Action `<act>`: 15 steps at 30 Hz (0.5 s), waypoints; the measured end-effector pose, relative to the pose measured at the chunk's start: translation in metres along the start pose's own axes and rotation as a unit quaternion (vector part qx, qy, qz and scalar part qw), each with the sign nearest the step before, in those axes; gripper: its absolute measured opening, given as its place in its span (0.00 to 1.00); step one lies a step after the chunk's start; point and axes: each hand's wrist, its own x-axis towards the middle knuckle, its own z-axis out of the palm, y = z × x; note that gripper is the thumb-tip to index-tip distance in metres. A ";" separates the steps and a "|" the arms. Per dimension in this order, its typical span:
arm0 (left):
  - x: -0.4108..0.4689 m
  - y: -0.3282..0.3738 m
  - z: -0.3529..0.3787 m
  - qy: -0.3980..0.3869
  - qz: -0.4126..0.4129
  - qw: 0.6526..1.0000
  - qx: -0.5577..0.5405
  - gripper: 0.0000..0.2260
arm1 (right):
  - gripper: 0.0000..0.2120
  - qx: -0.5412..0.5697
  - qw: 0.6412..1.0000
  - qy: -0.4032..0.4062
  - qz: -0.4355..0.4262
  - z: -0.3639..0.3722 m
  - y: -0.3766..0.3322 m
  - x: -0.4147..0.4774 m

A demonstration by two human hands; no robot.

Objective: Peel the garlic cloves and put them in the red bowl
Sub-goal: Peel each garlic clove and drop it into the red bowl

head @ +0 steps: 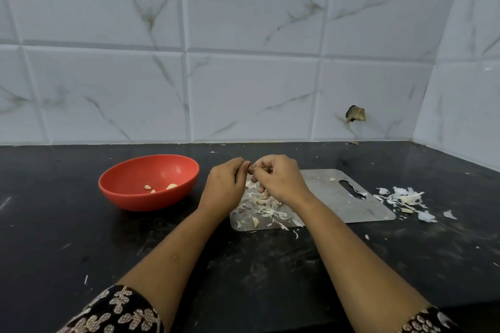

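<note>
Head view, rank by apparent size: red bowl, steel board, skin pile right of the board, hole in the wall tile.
Largest to smallest:
steel board
red bowl
skin pile
hole in the wall tile
The hole is farthest away.

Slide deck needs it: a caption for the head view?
Left hand and right hand peel garlic over the board; peeled cloves in red bowl.

a: what's under the right hand (278, 180)?
b: a grey cutting board (324, 197), flat on the black desk (81, 238).
a: and beyond it?
b: marble-veined wall tiles (243, 89), with a broken hole (355, 114) off to the hand's right.
</note>
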 end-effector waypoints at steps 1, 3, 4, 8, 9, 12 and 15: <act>0.000 0.001 0.001 -0.001 -0.014 1.000 -0.014 0.14 | 0.09 -0.024 1.000 0.007 -0.017 0.001 0.000 0.000; 0.001 0.003 0.001 -0.012 -0.042 0.998 -0.036 0.15 | 0.09 -0.073 0.996 0.018 -0.045 0.002 0.001 -0.001; 0.001 0.003 0.001 -0.023 -0.058 0.997 -0.043 0.15 | 0.09 -0.098 0.993 0.020 -0.057 0.003 0.002 -0.001; 0.003 0.002 -0.001 -0.066 -0.140 0.981 -0.115 0.17 | 0.08 -0.144 0.986 0.013 -0.087 0.005 0.005 0.001; 0.004 0.001 -0.002 -0.075 -0.160 0.973 -0.148 0.17 | 0.07 -0.144 0.986 0.011 -0.090 0.005 0.005 0.001; 0.004 0.004 -0.004 -0.096 -0.213 0.945 -0.231 0.18 | 0.07 -0.111 0.990 -0.001 -0.081 0.002 0.003 0.001; 0.004 0.008 -0.006 -0.109 -0.237 0.926 -0.274 0.19 | 0.09 -0.058 0.996 -0.012 -0.065 -0.001 0.001 0.000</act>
